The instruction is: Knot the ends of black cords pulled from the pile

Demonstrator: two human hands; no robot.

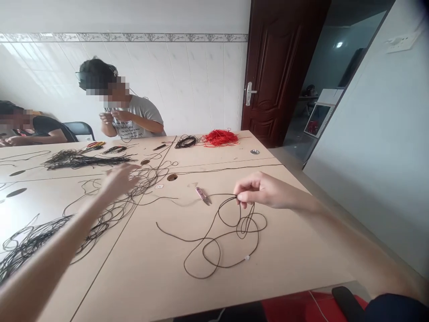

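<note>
My right hand (256, 190) pinches a thin dark cord (219, 230) between thumb and fingertips, just above the table. Loose loops of that cord spread over the wood below, with one end lying to the left. A small white piece (247, 258) is on the cord's lower loop. Left of the right hand lies a pair of pink thread snips (203, 195), blades toward me. My left hand (121, 178), blurred, reaches over a tangle of dark cords (147, 179); its fingers look stretched apart, with nothing visibly held.
A large heap of dark cords (36, 239) covers the left side. Farther back are a dark bundle (67, 158), scissors (95, 144), a black coil (186, 141) and red cords (221, 137). A co-worker (140, 114) sits opposite, another person (50, 127) at far left.
</note>
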